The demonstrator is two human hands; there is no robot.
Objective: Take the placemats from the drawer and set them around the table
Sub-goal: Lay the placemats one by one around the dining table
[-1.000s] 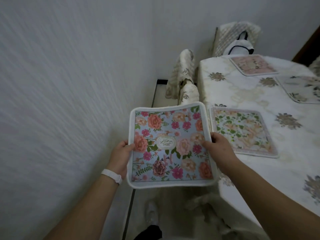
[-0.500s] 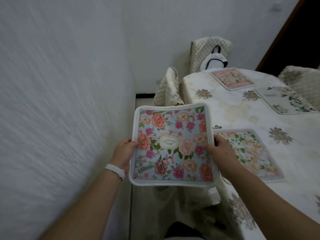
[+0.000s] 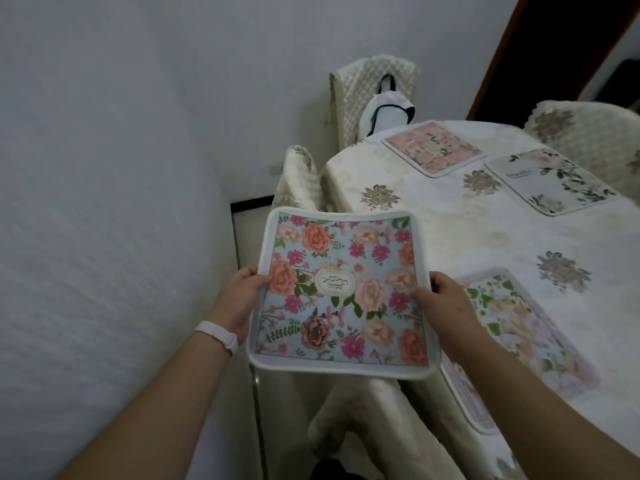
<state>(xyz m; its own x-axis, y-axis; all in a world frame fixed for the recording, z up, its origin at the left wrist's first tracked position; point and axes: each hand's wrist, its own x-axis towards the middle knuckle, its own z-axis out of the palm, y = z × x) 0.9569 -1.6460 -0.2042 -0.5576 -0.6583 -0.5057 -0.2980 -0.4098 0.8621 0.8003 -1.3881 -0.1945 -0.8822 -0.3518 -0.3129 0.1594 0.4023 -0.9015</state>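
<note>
Placemat, blue floral [image 3: 341, 289]: held flat, just off the table [image 3: 450, 237] edge, toward the wall [image 3: 104, 202]. Left hand [image 3: 242, 299] and right hand [image 3: 446, 306] pinch opposite side edges; right hand nearer table. Judged destination: bare table stretch ahead.

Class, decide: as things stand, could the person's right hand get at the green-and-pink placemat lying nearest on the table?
Probably yes: the right hand is right beside the green-and-pink placemat with nothing between, but it grips the blue floral placemat, so it is not free.
</note>
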